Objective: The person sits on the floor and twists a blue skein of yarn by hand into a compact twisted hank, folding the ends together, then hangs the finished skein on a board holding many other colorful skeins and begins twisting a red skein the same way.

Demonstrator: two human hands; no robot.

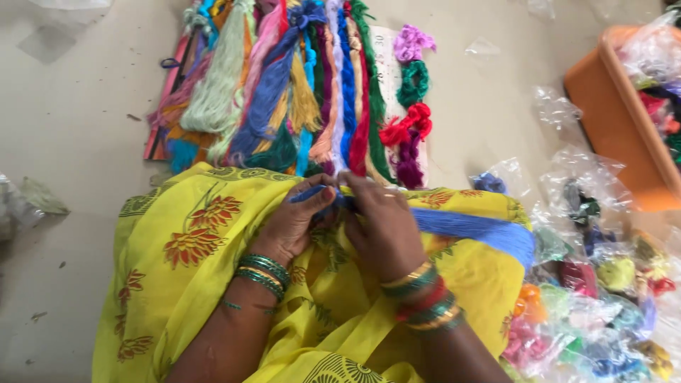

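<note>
A blue thread hank (482, 230) lies across my lap on yellow flowered cloth (191, 241), its loose end trailing to the right. My left hand (294, 223) pinches the hank's near end between thumb and fingers. My right hand (383, 227) grips the same hank just beside it, fingers curled over the thread. Both wrists carry green, gold and red bangles. The stretch of thread between the two hands is mostly hidden by my fingers.
Several coloured thread hanks (284, 85) lie side by side on a board ahead on the floor. Small pink, green, red and purple skeins (411, 106) sit along its right edge. An orange plastic tub (617, 120) stands at right. Clear bags of coloured thread (603, 305) pile beside me.
</note>
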